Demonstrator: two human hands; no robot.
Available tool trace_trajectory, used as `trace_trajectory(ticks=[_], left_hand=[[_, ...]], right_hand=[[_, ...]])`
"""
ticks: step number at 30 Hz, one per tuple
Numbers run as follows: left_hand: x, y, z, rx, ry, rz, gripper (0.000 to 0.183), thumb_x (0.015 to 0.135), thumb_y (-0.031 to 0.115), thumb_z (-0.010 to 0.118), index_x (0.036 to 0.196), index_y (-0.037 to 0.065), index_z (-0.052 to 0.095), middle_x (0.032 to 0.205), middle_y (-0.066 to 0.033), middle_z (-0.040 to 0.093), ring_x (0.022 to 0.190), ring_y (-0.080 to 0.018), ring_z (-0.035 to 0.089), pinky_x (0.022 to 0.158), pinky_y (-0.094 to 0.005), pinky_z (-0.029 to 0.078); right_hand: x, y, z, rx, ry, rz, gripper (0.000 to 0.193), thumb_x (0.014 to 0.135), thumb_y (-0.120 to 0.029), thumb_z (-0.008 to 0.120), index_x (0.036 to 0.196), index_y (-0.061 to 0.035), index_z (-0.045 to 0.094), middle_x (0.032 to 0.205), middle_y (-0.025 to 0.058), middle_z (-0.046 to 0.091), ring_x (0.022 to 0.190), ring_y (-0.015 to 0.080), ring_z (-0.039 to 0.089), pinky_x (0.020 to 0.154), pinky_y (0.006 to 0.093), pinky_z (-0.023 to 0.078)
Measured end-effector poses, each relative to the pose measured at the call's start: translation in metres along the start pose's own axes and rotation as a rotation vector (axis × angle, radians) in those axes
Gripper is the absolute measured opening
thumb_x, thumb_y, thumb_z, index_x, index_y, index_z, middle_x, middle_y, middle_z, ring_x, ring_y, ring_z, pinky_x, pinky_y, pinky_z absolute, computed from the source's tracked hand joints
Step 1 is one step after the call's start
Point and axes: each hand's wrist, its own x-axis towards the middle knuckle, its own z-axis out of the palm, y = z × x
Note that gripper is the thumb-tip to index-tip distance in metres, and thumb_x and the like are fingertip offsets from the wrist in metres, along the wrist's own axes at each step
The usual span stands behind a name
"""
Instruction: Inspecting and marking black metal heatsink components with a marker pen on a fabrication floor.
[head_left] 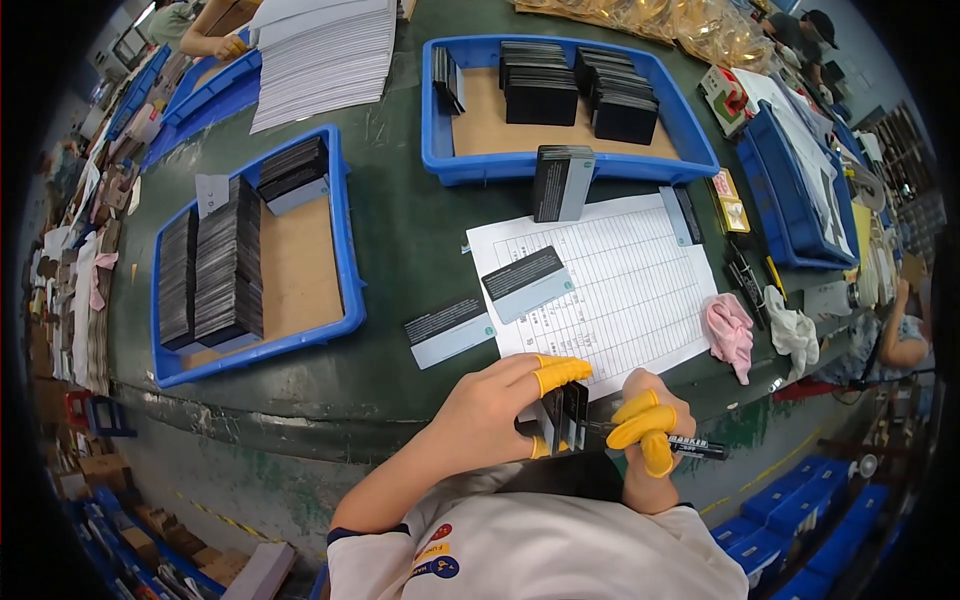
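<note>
My left hand (490, 405), with yellow finger cots, is closed around a few black-and-grey cards (572, 412) near the table's front edge. In my right hand (650, 420), also wearing yellow finger cots, is a black marker (708, 449); its other end points toward the held cards. Whether it touches them is too small to tell. Just beyond lies a printed table sheet (630, 270). One black-and-grey card (526, 284) rests on the sheet, and another card (448, 332) lies by its left edge. A small card stack (563, 184) stands at the sheet's far edge.
Blue trays with rows of dark cards stand at left (347, 285) and at the back (570, 170). A blue bin (790, 225) holds papers at right, near pink (729, 335) and white cloths (790, 328). A tall paper pile (325, 60) is at the back left; other people work beyond.
</note>
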Motion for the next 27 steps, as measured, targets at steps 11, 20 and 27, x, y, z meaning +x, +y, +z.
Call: trace_trajectory(ticks=[11,20,27], left_hand=[[0.000,0.001,-0.001,0.000,0.013,0.006,0.057,0.062,0.018,0.082,0.113,0.005,0.062,0.105,-0.0105,0.064,0.099,-0.0269,0.062,0.083,-0.0333,0.051],[0.000,0.002,-0.002,-0.029,0.035,-0.010,0.056,0.062,0.017,0.082,0.114,0.006,0.062,0.101,-0.0103,0.064,0.091,-0.0247,0.062,0.078,-0.0314,0.052],[-0.001,0.002,-0.003,-0.022,0.059,-0.010,0.058,0.062,0.019,0.083,0.115,0.008,0.062,0.101,-0.0098,0.064,0.090,-0.0239,0.062,0.078,-0.0311,0.051]], right_hand=[[0.000,0.006,0.000,-0.017,-0.032,-0.044,0.041,0.086,-0.039,0.062,0.065,-0.0063,0.051,0.056,0.0032,0.049,0.052,0.0166,0.038,0.051,0.0312,0.027],[-0.005,0.013,-0.004,0.138,-0.096,-0.120,0.041,0.078,-0.037,0.068,0.061,-0.0007,0.060,0.057,0.0042,0.055,0.052,0.0168,0.043,0.051,0.0290,0.034],[-0.004,0.008,-0.001,0.015,-0.044,-0.030,0.046,0.088,-0.045,0.058,0.065,-0.0067,0.048,0.056,0.0014,0.047,0.051,0.0158,0.038,0.052,0.0313,0.026]])
